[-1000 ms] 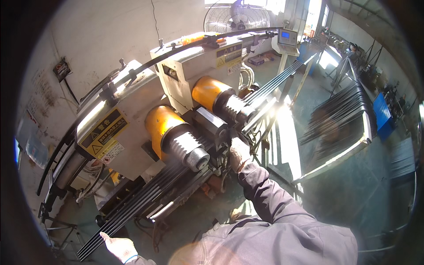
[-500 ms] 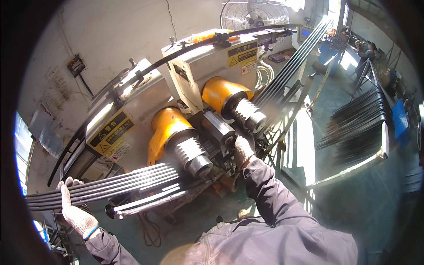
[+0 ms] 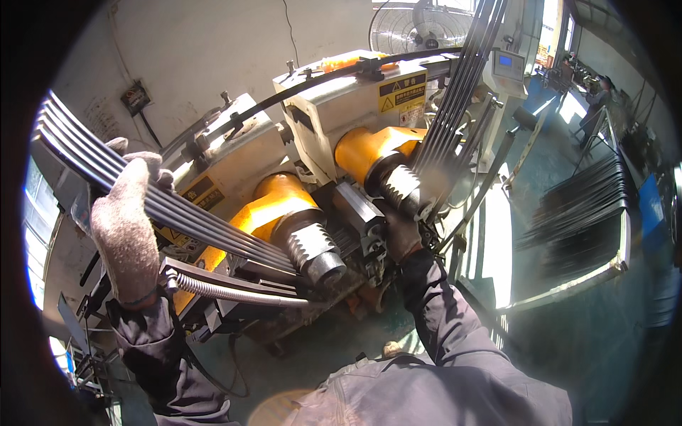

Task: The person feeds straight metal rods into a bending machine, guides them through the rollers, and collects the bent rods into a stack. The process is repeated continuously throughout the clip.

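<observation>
My left hand (image 3: 128, 241), in a pale knitted glove, grips a row of dark metal bars (image 3: 202, 221) with its thumb on the near side and fingers behind. The bars slope down rightward to a ridged steel roller (image 3: 312, 247) on a yellow machine head (image 3: 273, 197). My right hand (image 3: 403, 236), gloved and in shadow, is beside the dark block (image 3: 357, 207) between the two rollers; its fingers are hidden. A second ridged roller (image 3: 406, 186) stands just above it. More bar lengths (image 3: 460, 92) rise steeply behind that roller.
Below the bars lies a rail with a coil spring (image 3: 234, 292). A rack of many dark rods (image 3: 582, 206) stands at the right. A control box with a screen (image 3: 508, 67) and a large fan (image 3: 419, 30) are behind. Another person (image 3: 599, 106) is far off at right.
My left hand has raised the left ends of the bars, tilting them steeply. The lengths beyond the far roller have swung upright. My right hand has shifted slightly rightward and into shadow.
</observation>
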### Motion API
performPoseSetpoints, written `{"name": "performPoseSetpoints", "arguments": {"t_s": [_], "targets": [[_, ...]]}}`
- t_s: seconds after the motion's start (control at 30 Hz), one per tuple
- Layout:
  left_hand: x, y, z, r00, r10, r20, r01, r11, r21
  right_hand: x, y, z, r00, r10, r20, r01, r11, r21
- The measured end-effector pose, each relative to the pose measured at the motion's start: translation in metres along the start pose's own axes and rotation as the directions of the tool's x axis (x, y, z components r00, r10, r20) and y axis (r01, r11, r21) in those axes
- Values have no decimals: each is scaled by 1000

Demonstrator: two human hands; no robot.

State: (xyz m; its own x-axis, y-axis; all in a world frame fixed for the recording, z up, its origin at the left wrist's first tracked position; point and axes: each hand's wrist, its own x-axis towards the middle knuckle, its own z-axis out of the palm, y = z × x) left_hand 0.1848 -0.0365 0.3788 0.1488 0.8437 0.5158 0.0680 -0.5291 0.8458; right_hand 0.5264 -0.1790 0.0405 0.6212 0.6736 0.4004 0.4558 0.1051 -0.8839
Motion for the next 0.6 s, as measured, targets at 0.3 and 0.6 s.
{"name": "performPoseSetpoints", "arguments": {"t_s": [0.3,0.6], "targets": [[33,-6,75,806,413,424,-395,909,-134,-1,10,2,998,40,-40,-41,999,-15],[24,8,78,881,278,382,-277,959,-58,1,6,6,979,185,-80,-156,946,283]]}}
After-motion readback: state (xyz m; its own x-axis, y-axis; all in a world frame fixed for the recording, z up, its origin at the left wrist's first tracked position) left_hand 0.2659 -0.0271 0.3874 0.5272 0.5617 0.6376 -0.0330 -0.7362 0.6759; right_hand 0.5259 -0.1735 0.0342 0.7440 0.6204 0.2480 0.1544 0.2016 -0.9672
